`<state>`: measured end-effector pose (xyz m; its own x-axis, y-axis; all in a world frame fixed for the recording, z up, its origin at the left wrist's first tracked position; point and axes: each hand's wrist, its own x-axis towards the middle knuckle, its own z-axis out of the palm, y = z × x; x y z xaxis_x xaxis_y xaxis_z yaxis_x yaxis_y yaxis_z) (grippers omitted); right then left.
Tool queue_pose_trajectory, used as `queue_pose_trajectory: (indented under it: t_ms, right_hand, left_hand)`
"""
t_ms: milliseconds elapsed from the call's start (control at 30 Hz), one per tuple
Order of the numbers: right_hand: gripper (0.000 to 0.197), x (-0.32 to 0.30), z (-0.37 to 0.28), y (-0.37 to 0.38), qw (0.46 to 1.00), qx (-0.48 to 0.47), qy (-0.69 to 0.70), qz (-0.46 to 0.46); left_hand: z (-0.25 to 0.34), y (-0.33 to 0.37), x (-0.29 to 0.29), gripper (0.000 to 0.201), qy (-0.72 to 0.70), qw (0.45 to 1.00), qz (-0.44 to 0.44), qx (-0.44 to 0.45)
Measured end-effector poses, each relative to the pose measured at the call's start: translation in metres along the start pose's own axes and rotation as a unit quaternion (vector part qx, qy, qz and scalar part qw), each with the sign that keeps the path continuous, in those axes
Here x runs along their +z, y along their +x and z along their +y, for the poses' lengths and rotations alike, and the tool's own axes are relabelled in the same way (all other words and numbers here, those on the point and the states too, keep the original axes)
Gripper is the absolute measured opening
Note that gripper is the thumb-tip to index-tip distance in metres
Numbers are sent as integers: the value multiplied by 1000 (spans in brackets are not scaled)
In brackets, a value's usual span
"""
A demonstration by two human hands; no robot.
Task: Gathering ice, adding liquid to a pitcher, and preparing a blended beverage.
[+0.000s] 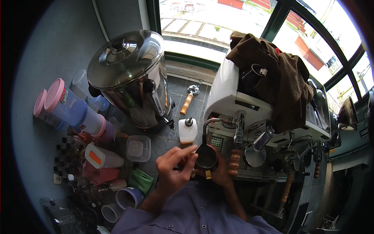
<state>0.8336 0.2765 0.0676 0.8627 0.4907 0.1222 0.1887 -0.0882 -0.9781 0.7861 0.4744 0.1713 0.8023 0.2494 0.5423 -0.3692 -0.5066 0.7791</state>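
A dark metal milk pitcher [206,157] with a brass-coloured handle is in front of me, its mouth facing up. My right hand [220,168] is wrapped round the pitcher's right side. The curved steam wand [205,130] of the white espresso machine [224,84] reaches down to the pitcher's far rim; its tip is hard to see. Beside the pitcher's left rim, my left hand [175,168] is raised with thumb and forefinger brought together. Whatever they may pinch is too small to make out. Just beyond that hand stands a white squeeze bottle [187,130] with a black top.
A large steel urn [126,78] with a tap stands at the back left. A wood-handled portafilter [189,99] lies on the tiles. Plastic tubs, a clear container [138,148] and a green cloth [140,180] crowd the left. A brown cloth [280,78] drapes over the machine.
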Motion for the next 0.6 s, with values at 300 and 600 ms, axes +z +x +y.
queue_pose_trajectory:
  t_ms: [300,600]
  right_hand:
    - [95,22,0,-5,993,-70,78,61]
    - [96,33,0,-5,992,-97,11,75]
  left_hand:
    - [49,-45,46,59,-21,975,-187,115]
    - [38,-59,73,65,-45,983,-147,105]
